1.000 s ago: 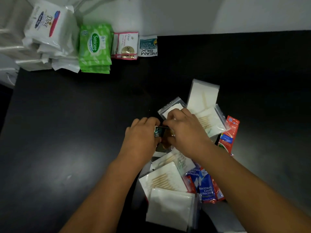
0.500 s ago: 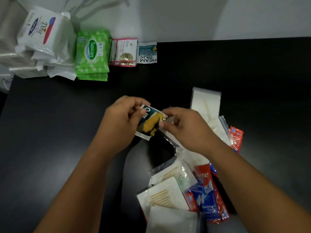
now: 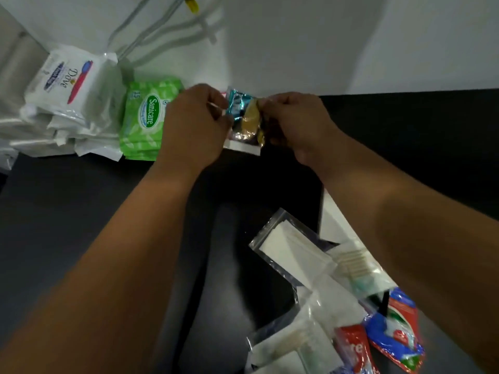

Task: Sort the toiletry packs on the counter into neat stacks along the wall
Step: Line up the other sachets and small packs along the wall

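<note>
On the black counter (image 3: 81, 211) by the wall, your left hand (image 3: 194, 125) and right hand (image 3: 294, 122) pinch a teal sachet (image 3: 241, 112) between them, squaring it over its matching stack; unsorted packs (image 3: 310, 265) lie beneath your right forearm.

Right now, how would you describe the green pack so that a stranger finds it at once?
Look along the white wall at the back of the black counter. The green pack tops a small stack between the white Dove packs and the left hand. It alone is bright green, with "Sanicare" in an oval.

Dim, soft picture: black counter (image 3: 81, 225) swallows light, white wall (image 3: 297, 36) brighter, edges bent by wide-angle lens.
</note>
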### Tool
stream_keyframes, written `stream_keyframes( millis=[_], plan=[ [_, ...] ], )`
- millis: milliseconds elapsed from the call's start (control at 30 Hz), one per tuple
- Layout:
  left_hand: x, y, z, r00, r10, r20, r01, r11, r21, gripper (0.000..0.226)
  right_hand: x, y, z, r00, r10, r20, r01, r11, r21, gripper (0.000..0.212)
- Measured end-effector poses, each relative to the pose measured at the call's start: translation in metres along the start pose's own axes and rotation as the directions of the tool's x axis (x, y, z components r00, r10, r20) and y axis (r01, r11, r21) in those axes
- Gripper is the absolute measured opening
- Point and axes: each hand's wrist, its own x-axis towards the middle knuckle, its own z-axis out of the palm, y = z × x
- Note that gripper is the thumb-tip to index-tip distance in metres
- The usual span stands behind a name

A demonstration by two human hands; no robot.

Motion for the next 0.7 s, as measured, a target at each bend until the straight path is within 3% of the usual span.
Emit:
stream_keyframes(
  millis=[167, 367, 500, 600, 700],
  plan=[
    [0.059, -0.012, 0.028, 0.997, 0.042, -0.069, -0.028, 0.981, 0.193, 0.013, 0.041, 0.002, 0.013, 0.999, 0.040, -0.022, -0.044, 0.965, -0.260, 0.008],
    [0.070, -0.027, 0.058, 0.994, 0.104, -0.015, -0.078, 0.823, 0.562, 0.018, 0.077, 0.019, 0.025, 0.997, -0.055, -0.056, 0.006, 0.761, -0.649, 0.028],
    [0.064, -0.027, 0.065, 0.979, 0.204, 0.026, -0.166, 0.707, 0.687, 0.021, 0.084, 0.023, 0.023, 0.994, -0.071, -0.078, -0.010, 0.667, -0.745, 0.022],
    [0.065, -0.027, 0.067, 0.974, 0.224, 0.035, -0.180, 0.672, 0.718, 0.025, 0.086, 0.025, 0.022, 0.993, -0.084, -0.076, -0.008, 0.615, -0.789, 0.007],
    [0.064, -0.027, 0.066, 0.971, 0.215, 0.104, -0.220, 0.636, 0.740, 0.026, 0.086, 0.026, 0.020, 0.996, -0.082, -0.046, 0.010, 0.582, -0.813, 0.010]
  ],
)
